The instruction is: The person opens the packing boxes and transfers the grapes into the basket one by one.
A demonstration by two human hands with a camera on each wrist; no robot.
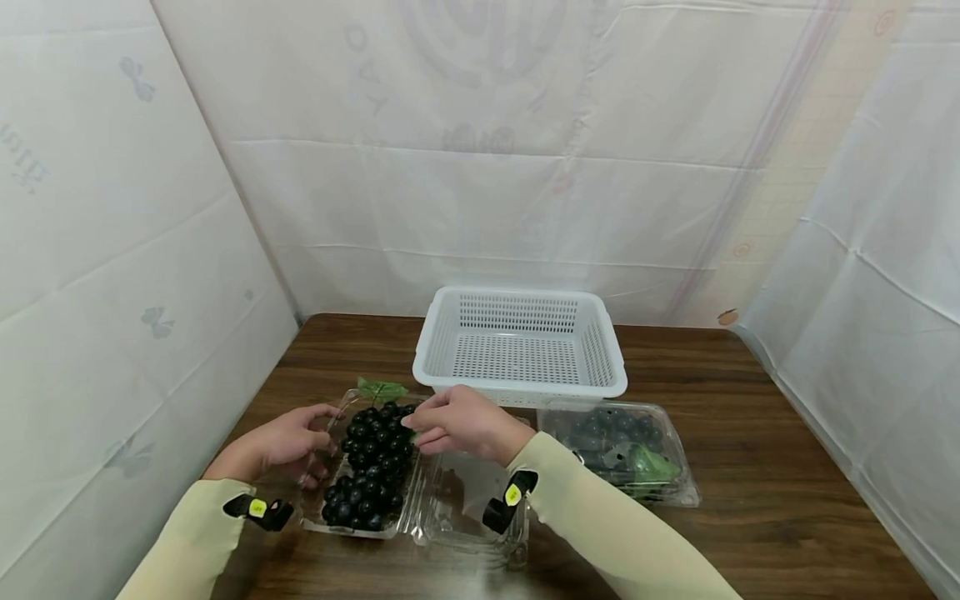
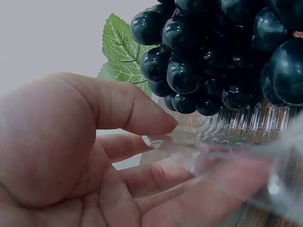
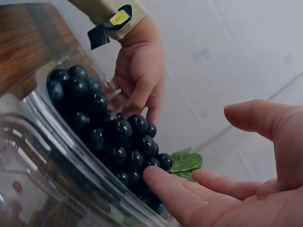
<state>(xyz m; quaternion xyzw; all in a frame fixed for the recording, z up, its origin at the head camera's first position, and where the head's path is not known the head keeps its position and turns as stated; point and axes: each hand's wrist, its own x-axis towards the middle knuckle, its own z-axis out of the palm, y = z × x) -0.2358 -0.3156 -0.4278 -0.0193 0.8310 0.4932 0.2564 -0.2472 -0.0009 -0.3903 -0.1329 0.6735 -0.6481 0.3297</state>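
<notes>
A bunch of dark, glossy grapes lies in an opened clear plastic clamshell box, its green leaf sticking out at the far end. At the box's left side, my left hand pinches the rim, the thumb on the edge and the fingers underneath along the outer wall. My right hand reaches over from the right, fingertips at the upper grapes. In the right wrist view its fingers are nearly straight and the thumb stands well apart. The box's lid is folded out flat under my right wrist.
Behind the box stands a white perforated plastic basket. A second clear clamshell, lid down, holds dark grapes and a green leaf on the right. White sheeting walls the brown wooden table at the back and sides.
</notes>
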